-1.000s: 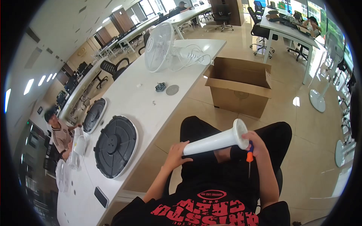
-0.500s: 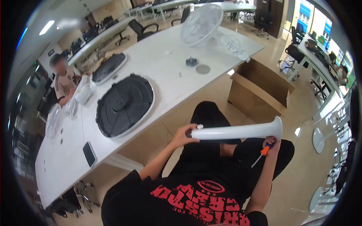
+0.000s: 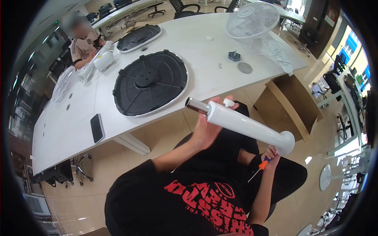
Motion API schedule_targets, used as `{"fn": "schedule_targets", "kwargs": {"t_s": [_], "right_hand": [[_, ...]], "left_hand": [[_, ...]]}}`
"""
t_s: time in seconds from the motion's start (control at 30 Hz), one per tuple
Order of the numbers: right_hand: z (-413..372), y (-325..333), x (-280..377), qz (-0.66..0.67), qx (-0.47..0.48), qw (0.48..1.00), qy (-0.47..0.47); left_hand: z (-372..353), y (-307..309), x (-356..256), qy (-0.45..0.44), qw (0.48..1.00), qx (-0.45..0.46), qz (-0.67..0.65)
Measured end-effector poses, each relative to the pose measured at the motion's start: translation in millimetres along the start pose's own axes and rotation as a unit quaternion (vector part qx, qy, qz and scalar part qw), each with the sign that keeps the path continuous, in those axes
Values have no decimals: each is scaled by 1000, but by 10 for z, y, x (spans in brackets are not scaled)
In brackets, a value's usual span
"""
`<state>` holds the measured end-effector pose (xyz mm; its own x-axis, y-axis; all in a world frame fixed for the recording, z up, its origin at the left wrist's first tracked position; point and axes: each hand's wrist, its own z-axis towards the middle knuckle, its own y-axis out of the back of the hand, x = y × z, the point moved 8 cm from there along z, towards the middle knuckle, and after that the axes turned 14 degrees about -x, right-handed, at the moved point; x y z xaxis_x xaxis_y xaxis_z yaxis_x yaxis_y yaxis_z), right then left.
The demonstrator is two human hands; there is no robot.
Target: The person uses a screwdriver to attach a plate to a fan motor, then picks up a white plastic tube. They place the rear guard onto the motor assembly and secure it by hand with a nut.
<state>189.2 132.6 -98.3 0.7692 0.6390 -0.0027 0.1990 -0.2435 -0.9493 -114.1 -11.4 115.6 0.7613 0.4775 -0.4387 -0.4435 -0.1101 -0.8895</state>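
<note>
A white fan stand pole (image 3: 248, 126) slants across my lap, its flared end low on the right. From its upper left end sticks a shiny metal tube (image 3: 197, 105), and a small white knob (image 3: 228, 103) sits on its side. My left hand (image 3: 208, 131) is round this upper end, thumb on the near side and fingertips past the knob. At the flared end, my right hand (image 3: 271, 154) is closed on a screwdriver (image 3: 263, 163) with an orange and blue handle, its shaft pointing down left. That hand also touches the pole from below.
On the white table (image 3: 157, 124) lie two black-bottomed fan bases (image 3: 165, 88), a phone (image 3: 97, 128), a dark star-shaped knob (image 3: 234, 56) and a grey disc (image 3: 245, 68). A fan cage (image 3: 252, 23) stands behind. An open cardboard box (image 3: 285, 110) is on the floor. Another person (image 3: 84, 45) sits across.
The pole has tilted, its left end rising and its metal tube now showing. My left hand has moved up with it. The view has shifted, and the screwdriver stays in my right hand.
</note>
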Motion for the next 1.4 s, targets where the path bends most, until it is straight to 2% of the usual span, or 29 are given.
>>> {"fn": "schedule_targets", "kwargs": {"t_s": [0.07, 0.1, 0.13, 0.17, 0.2, 0.23, 0.27, 0.3, 0.37, 0.43, 0.47, 0.5, 0.57, 0.7, 0.77, 0.8, 0.83, 0.9, 0.93, 1.07, 1.17, 1.2, 1.3, 1.4], "right_hand": [[96, 119, -83, -47, -38, 998, -14], [69, 195, -27, -75, -63, 995, -15], [69, 319, 49, -167, -133, 977, 20], [80, 454, 155, -217, -203, 952, 73], [-13, 410, 283, -234, -259, 922, 170], [-139, 313, 395, -245, -309, 880, 265], [-313, 183, 610, -303, -353, 802, 376], [-475, -96, 683, -287, -312, 773, 472], [-673, -928, 454, -409, -265, 737, 469], [-682, -1691, -176, -557, -98, 736, 373], [-709, -1913, -533, -617, -9, 720, 318], [-746, -2032, -775, -641, 19, 701, 313], [-761, -2240, -1185, -699, 83, 647, 294], [-897, -2263, -1224, -726, 100, 582, 352], [-1059, -2410, -1322, -735, 132, 532, 400], [-1152, -2555, -1403, -779, 117, 465, 405], [-1177, -2603, -1420, -776, 97, 464, 417], [-1212, -2686, -1452, -769, 61, 459, 440], [-1217, -2719, -1513, -768, 44, 503, 393], [-1120, -2403, -1582, -743, 23, 560, 365], [-1150, -2449, -1716, -763, 85, 497, 405], [-1177, -2467, -1735, -758, 112, 464, 444], [-1299, -2587, -1805, -783, 176, 320, 504], [-1371, -2595, -1785, -776, 251, 240, 527]], "left_hand": [[21, -268, -42, -57, 995, 23, -79], [26, -260, -50, -99, 995, 12, -12], [41, -254, -66, -138, 989, 0, 54], [57, -257, -97, -178, 977, -11, 119], [92, -306, -123, -146, 981, -20, 124], [108, -349, -153, -158, 976, 18, 150], [117, -374, -164, -169, 968, 55, 178], [113, -420, -158, -180, 957, 93, 208], [44, -450, -85, -209, 915, 154, 310], [-71, -438, 131, -221, 891, 197, 344], [-122, -529, 195, -253, 874, 252, 329], [-173, -618, 263, -268, 846, 308, 344], [-290, -569, 428, -198, 867, 320, 326], [-342, -563, 410, -163, 858, 339, 350], [-426, -640, 398, -168, 825, 373, 390], [-448, -680, 366, -174, 828, 376, 379], [-465, -706, 340, -179, 830, 379, 368], [-402, -630, 282, -201, 855, 323, 352], [-367, -615, 234, -233, 845, 310, 368], [-443, -718, 47, -232, 871, 294, 317], [-416, -411, 126, -179, 889, 252, 337], [-430, -428, 93, -185, 896, 228, 333], [-467, -481, 62, -196, 897, 240, 316], [-521, -506, 50, -206, 879, 263, 341]]}}
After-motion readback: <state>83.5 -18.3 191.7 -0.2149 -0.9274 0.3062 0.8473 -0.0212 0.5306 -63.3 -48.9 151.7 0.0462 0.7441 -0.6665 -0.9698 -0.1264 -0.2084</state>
